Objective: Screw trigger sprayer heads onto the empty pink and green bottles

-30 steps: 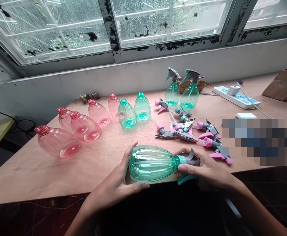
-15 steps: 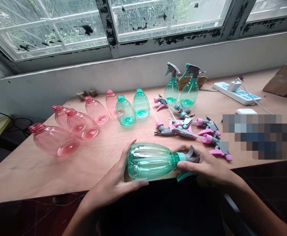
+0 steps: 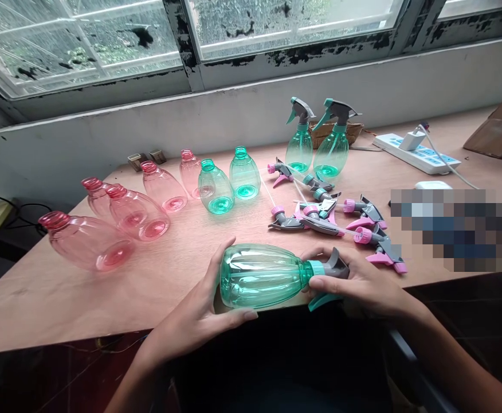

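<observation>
A clear green spray bottle (image 3: 262, 276) lies sideways between my hands above the table's front edge, its nozzle end to the right. My left hand (image 3: 206, 298) cups the base, thumb below and fingers behind. At the neck, my right hand (image 3: 354, 281) grips the green collar of the grey trigger sprayer (image 3: 336, 266), whose green trigger hangs down. Beyond my hands lie several loose pink-and-grey trigger sprayers (image 3: 382, 250), mixed with a few green-collared ones. Two open green bottles (image 3: 215, 192) stand mid-table, and two green bottles with sprayers fitted (image 3: 330, 155) stand behind.
Several open pink bottles (image 3: 94, 244) stand at the left of the wooden table (image 3: 165, 298). A white power strip (image 3: 418, 154) with a plugged-in charger, a white case (image 3: 434, 185) and a cardboard box (image 3: 498, 129) are on the right. Part of the right side is blurred out.
The camera view has shifted slightly, so the table items appear higher. Both hands keep the same hold on the green spray bottle.
</observation>
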### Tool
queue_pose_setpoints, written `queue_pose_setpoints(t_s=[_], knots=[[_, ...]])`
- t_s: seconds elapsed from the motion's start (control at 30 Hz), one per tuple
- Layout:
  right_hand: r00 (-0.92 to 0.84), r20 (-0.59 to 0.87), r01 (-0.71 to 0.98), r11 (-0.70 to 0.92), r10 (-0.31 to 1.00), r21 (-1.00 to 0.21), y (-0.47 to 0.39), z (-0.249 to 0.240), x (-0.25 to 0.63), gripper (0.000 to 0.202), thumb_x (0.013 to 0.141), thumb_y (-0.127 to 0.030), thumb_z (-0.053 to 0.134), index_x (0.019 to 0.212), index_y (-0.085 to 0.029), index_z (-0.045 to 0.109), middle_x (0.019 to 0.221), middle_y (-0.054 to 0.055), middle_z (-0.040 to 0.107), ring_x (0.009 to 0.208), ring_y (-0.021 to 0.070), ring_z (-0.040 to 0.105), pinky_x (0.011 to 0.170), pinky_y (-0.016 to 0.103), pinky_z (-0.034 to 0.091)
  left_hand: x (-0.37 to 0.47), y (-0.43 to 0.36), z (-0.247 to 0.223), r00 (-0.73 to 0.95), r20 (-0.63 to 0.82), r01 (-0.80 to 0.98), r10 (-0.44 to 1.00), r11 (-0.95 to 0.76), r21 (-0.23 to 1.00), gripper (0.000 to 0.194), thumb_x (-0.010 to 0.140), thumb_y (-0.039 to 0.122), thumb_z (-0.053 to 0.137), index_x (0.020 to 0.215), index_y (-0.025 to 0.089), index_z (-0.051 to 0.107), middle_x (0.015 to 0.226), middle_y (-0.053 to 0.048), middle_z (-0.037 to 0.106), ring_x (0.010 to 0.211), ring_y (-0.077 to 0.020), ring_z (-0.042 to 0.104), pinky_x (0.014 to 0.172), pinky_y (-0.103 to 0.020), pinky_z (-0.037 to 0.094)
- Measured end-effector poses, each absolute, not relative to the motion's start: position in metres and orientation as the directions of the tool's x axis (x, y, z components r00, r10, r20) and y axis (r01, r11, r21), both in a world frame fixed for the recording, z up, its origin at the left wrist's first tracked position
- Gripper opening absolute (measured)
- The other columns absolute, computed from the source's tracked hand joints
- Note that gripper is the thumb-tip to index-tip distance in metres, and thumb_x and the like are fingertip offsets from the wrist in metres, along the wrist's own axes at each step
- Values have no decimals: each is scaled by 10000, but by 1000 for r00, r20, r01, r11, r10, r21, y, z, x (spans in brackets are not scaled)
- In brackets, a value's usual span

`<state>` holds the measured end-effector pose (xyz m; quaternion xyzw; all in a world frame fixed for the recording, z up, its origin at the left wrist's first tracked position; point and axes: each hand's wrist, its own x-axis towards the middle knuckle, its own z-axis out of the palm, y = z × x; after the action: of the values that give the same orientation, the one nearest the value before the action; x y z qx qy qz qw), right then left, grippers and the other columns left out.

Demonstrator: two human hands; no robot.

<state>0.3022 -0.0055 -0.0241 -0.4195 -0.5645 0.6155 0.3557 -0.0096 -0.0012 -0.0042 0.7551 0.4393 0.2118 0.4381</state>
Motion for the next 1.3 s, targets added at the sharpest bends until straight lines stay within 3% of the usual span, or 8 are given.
queue_pose_setpoints(t_s=[0.23, 0.5, 0.83, 1.3], knots=[[-390, -108, 43, -99, 915, -994, -6, -23, 302, 402, 865, -456, 832, 1138, -203, 680, 944, 34, 782, 872, 245, 782, 805, 339, 635, -9, -1, -4, 518, -62, 480, 853, -229, 847, 1013, 927, 473, 741, 1644, 417, 27, 1678, -76, 334, 1527, -348, 394, 1274, -497, 339], [-426, -110, 14, -115, 898, -993, -5, -24, 302, 331, 918, -392, 800, 1160, -214, 662, 935, 3, 787, 873, 190, 781, 797, 266, 615, -10, 0, -5, 520, -58, 485, 852, -239, 841, 1005, 923, 471, 745, 1635, 451, 36, 1687, -50, 332, 1524, -329, 406, 1278, -494, 336], [-419, -111, -10, -127, 901, -992, -5, -21, 302, 343, 876, -343, 847, 1141, -212, 674, 935, -8, 788, 870, 183, 784, 786, 240, 613, -10, 0, -5, 528, -56, 481, 847, -244, 842, 996, 927, 470, 741, 1626, 475, 32, 1688, -37, 323, 1528, -321, 396, 1282, -486, 325], [-409, -114, 4, -124, 905, -992, -5, -22, 302, 372, 874, -398, 846, 1144, -219, 663, 932, -10, 787, 860, 175, 780, 780, 238, 614, -10, 0, -4, 531, -65, 482, 845, -239, 843, 986, 929, 482, 734, 1619, 489, 30, 1669, -28, 330, 1529, -314, 386, 1286, -484, 319]])
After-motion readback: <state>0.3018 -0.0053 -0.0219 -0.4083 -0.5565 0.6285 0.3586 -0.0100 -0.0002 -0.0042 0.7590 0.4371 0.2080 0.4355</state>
